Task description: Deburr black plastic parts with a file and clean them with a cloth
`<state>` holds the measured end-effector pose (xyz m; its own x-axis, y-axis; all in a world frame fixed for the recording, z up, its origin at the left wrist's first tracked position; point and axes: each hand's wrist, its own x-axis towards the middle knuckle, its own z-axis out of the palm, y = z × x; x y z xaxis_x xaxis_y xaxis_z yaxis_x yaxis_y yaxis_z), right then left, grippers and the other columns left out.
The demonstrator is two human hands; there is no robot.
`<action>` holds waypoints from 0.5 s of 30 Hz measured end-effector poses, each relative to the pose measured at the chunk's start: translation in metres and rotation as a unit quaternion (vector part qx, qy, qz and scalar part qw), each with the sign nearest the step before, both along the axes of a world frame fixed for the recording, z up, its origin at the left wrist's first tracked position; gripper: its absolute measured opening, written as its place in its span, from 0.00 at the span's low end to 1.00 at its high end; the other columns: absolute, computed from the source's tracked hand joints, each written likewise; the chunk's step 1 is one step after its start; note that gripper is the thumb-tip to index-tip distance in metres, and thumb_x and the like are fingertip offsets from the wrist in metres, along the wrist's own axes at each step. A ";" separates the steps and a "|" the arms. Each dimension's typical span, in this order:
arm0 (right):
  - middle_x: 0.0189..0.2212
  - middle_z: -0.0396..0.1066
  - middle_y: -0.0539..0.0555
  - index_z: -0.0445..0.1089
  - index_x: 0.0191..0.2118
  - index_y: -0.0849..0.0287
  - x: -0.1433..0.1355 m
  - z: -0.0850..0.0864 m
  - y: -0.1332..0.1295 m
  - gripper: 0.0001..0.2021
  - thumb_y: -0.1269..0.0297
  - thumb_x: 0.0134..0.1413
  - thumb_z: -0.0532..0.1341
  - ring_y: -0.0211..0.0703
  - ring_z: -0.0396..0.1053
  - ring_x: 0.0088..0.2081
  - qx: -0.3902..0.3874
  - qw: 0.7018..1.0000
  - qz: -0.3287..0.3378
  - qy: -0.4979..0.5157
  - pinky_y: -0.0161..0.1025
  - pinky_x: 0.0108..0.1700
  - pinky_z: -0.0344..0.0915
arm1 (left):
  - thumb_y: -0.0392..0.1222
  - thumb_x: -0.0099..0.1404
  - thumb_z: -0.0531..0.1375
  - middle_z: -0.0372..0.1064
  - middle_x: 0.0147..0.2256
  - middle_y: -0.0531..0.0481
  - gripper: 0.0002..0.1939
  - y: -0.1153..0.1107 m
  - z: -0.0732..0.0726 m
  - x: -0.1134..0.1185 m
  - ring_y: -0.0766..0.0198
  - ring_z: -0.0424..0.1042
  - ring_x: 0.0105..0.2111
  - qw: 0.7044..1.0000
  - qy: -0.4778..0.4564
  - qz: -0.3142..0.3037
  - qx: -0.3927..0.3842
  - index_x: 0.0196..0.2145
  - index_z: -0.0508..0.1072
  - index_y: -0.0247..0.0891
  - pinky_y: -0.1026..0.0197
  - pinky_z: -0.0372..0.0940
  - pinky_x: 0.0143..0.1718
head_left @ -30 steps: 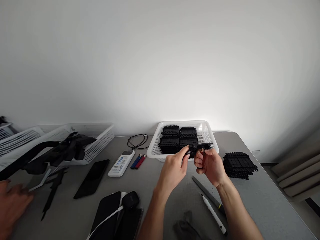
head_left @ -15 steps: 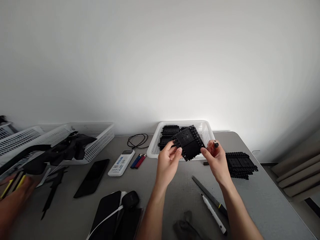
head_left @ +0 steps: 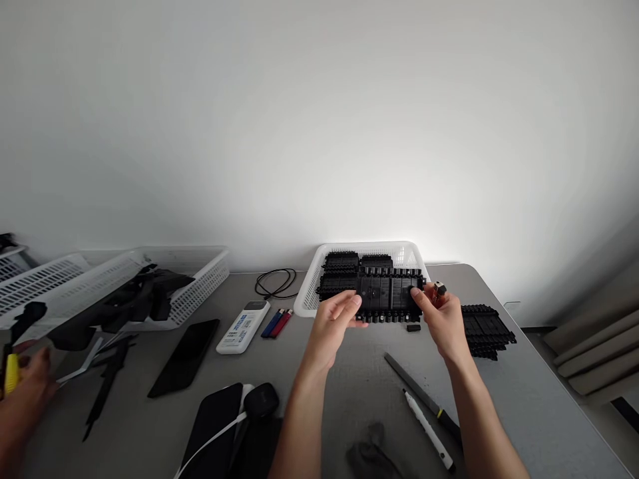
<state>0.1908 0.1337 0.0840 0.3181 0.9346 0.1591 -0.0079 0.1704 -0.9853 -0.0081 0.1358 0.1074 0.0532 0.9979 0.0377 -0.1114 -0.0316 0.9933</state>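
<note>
A black rectangular plastic part with toothed edges is held up in front of the white basket. My left hand pinches its left end, thumb on the near face. At the right end my right hand grips the same part with the thumb, and a small orange lighter-like object is tucked in its fingers. Similar black parts lie in the basket. Another stack of them rests on the table to the right of my right hand.
A file, white pen, dark cloth and small black piece lie nearby. Leftward are lighters, a white power bank, phone and baskets. Another person's hand holds a yellow-and-black tool.
The held part has turned from a tilted position to nearly level, with its ribbed face now showing. My right hand has shifted slightly right. The other person's hand has moved left.
</note>
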 end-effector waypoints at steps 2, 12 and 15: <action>0.21 0.49 0.44 0.64 0.30 0.59 0.002 0.000 0.000 0.20 0.47 0.45 0.68 0.35 0.46 0.25 -0.006 1.000 -0.007 0.001 0.36 0.28 0.47 | 0.54 0.54 0.68 0.70 0.28 0.51 0.22 0.002 -0.004 -0.004 0.64 0.69 0.29 0.999 0.030 0.018 -0.001 0.38 0.76 0.33 0.60 0.75 0.28; 0.29 0.58 0.49 0.66 0.43 0.54 -0.005 0.017 -0.020 0.16 0.47 0.57 0.58 0.41 0.54 0.30 0.016 0.997 -0.042 -0.061 0.38 0.33 0.54 | 0.54 0.62 0.61 0.76 0.31 0.47 0.22 0.006 -0.007 -0.006 0.57 0.77 0.32 0.991 0.119 -0.034 0.058 0.48 0.69 0.35 0.53 0.75 0.37; 0.28 0.55 0.49 0.63 0.33 0.55 -0.007 0.018 -0.027 0.15 0.48 0.59 0.54 0.41 0.51 0.30 0.008 0.998 0.059 -0.001 0.37 0.32 0.53 | 0.53 0.64 0.59 0.77 0.31 0.47 0.19 0.006 -0.007 -0.004 0.57 0.78 0.32 0.986 0.145 -0.025 0.079 0.46 0.68 0.36 0.54 0.74 0.37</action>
